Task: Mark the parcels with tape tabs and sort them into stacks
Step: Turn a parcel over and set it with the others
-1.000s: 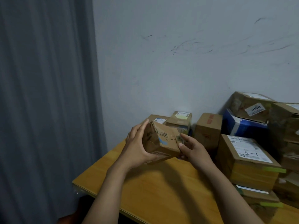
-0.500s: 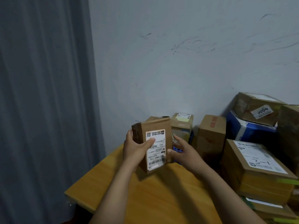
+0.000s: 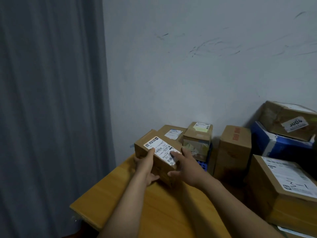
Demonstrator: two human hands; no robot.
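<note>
L hand (image 3: 145, 167) grips the left side of a small brown cardboard parcel w/ white shipping label (image 3: 160, 162), thumb on the label. R hand (image 3: 187, 167) clasps the right end. Parcel is low over the far corner of the yellow wooden tabletop (image 3: 120, 203); touching or not, can't tell. Prob. light, stiff, dry card: hold by opposite sides. Other brown cardboard boxes (image 3: 197, 140) are just behind.

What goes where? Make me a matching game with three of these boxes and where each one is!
Things:
1. labelled parcel
2. blue box
3. red-printed box

Places:
A. standing upright by the wall
B. under the stickered brown box
C. gripped by the left hand and right hand

Pairs: 1-C, 2-B, 3-A
</note>
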